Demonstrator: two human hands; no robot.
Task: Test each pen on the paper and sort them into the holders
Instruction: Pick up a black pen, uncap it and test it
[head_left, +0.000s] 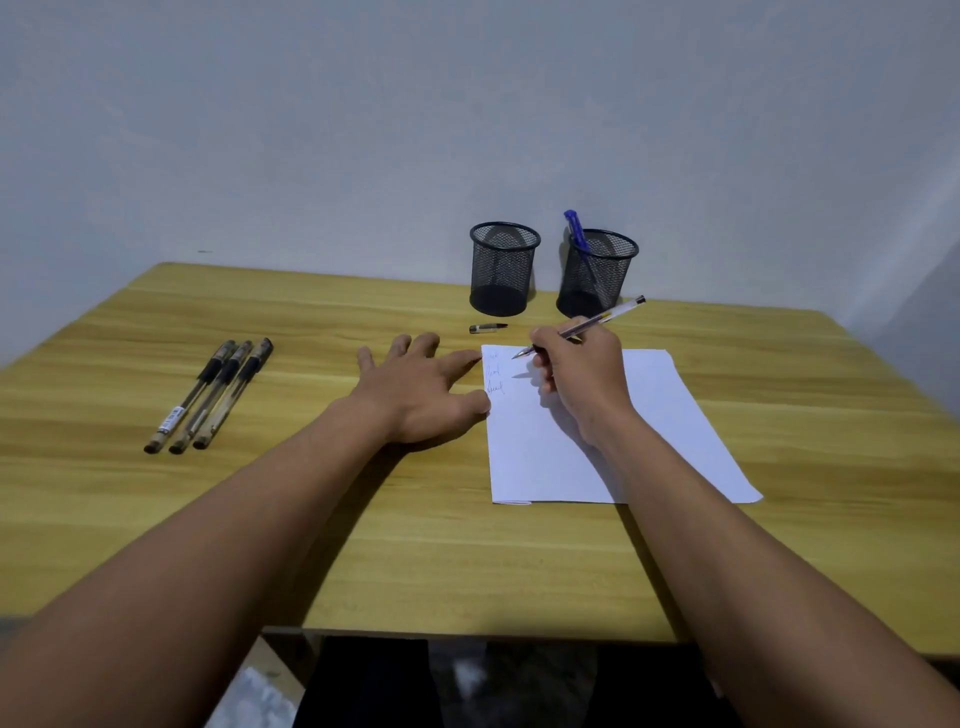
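Both bare forearms (234, 519) reach in from the near edge over a light wooden table (415, 545), and everything on it is easiest placed against the white sheet of paper (670, 415) lying right of centre. The left hand (415, 387) lies palm down on the wood just left of the paper with its fingers straight and spread, gripping nothing; its index fingertip touches the sheet's far left corner and its thumb meets the left edge a little nearer. The right hand (582, 379) rests on the paper's far half, thumb and fingers curled and pinching a clear-barrelled pen (597, 321) low on its barrel. That pen slants, its back end rising away beyond the paper's far edge and its tip hanging over the far left part of the sheet, just right of three short ink scribbles (493, 371); whether the tip touches the paper cannot be told. A small dark pen cap (487, 328) lies on the table just beyond the paper's far left corner. Further beyond the sheet's far edge stand two black wire-mesh pen holders, both upright by the pale wall (311, 130): the left holder (501, 270), and just beside it the right holder (595, 275) with a blue pen (575, 231) leaning inside, its top sticking above the rim. Well to the left of the paper, past the left hand, three capped clear pens with black grips (210, 395) lie side by side, touching or nearly so
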